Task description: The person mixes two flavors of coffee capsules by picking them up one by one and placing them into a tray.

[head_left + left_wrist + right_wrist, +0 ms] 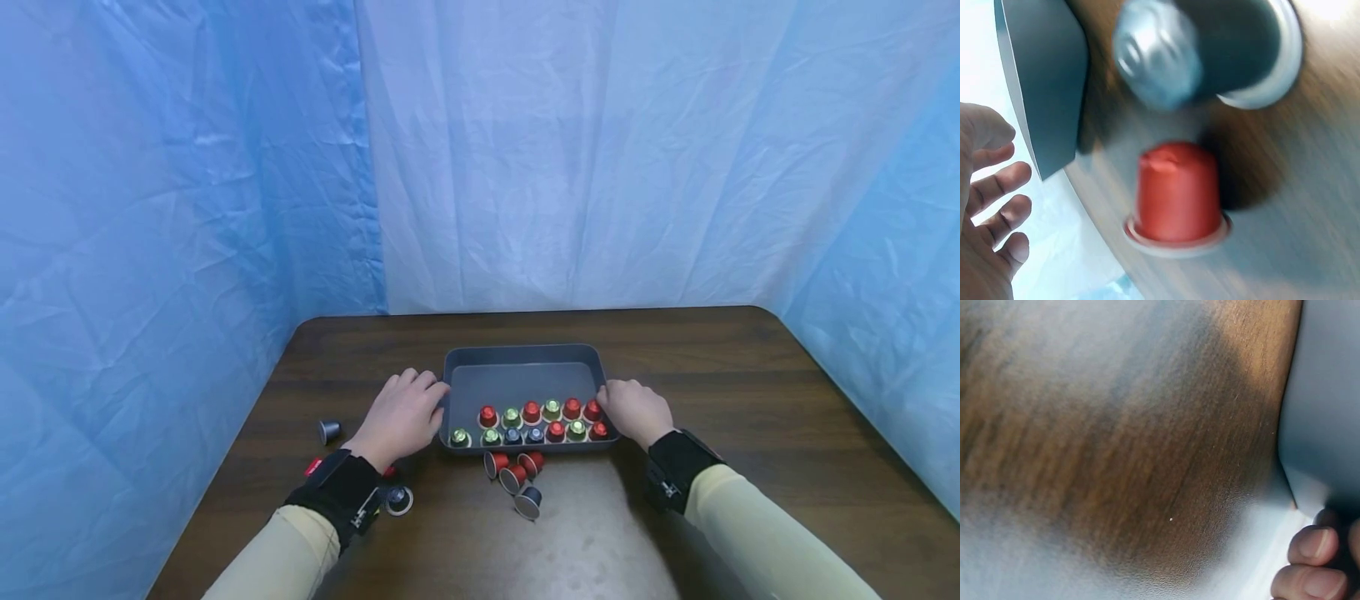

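A dark grey baking tray [525, 375] lies on the table. Two rows of red, green and dark blue coffee capsules [531, 412] stand along its near side. At the tray's left edge is my left hand [401, 417]; the left wrist view shows its fingers [1013, 212] apart and loosely bent beside the tray wall [1047, 81]. My right hand [637, 410] grips the right rim, its fingers [1313, 544] curled at the tray's corner in the right wrist view. Red capsules [513, 478] and a dark capsule [528, 502] lie in front of the tray.
Left of the tray, a dark capsule [328, 431] lies on its side. By my left wrist are another dark capsule [398, 500] and a red one [312, 467], partly hidden. Blue-white sheets [562, 167] hang behind the brown wooden table [750, 417] and along its sides.
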The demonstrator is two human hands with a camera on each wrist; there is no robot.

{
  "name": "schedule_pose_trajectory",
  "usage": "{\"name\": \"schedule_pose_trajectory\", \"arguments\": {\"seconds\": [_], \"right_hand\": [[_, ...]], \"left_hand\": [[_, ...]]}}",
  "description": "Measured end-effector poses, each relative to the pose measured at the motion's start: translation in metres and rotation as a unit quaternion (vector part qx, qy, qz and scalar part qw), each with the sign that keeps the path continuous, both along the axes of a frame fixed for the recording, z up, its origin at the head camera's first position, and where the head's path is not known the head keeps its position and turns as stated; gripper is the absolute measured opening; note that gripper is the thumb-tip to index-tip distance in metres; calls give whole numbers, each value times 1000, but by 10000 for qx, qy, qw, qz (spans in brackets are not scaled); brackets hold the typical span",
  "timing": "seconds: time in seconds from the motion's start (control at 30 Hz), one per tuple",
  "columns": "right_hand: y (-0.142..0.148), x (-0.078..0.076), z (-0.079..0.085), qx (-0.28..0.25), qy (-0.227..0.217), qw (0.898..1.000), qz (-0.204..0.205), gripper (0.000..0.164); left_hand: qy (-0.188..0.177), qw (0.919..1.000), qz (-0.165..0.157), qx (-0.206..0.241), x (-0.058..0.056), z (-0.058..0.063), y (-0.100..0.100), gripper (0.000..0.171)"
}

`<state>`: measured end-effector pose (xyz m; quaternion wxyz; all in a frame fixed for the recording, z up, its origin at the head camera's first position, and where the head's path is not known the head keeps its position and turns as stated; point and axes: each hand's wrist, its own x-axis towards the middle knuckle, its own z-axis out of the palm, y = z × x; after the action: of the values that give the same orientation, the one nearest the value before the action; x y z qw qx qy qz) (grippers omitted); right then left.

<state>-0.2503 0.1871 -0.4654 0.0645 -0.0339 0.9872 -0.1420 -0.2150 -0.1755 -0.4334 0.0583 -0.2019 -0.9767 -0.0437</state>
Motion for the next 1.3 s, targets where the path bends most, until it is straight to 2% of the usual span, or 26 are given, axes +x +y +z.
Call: {"name": "schedule_pose_trajectory", "arguments": {"seconds": [0.33, 0.63, 0.9, 1.13, 1.3], "right_hand": [[0, 0, -1, -17, 25, 10000, 1, 31], [1, -1, 0, 13, -28, 10000, -11, 32], [1, -1, -1, 37, -8, 10000, -6, 33], [1, 0, 0, 20, 21, 10000, 30, 33], [0, 0, 0, 3, -1, 10000, 6, 33]], "left_hand": [[11, 9990, 278, -350, 2, 0, -33, 43], [-63, 9961, 591, -657, 3, -10, -62, 44], [-327, 9921, 897, -819, 4, -12, -76, 47], [-325, 9876, 1187, -978, 7, -12, -84, 48], [-406, 9842, 1456, -917, 9, -15, -89, 51]]}}
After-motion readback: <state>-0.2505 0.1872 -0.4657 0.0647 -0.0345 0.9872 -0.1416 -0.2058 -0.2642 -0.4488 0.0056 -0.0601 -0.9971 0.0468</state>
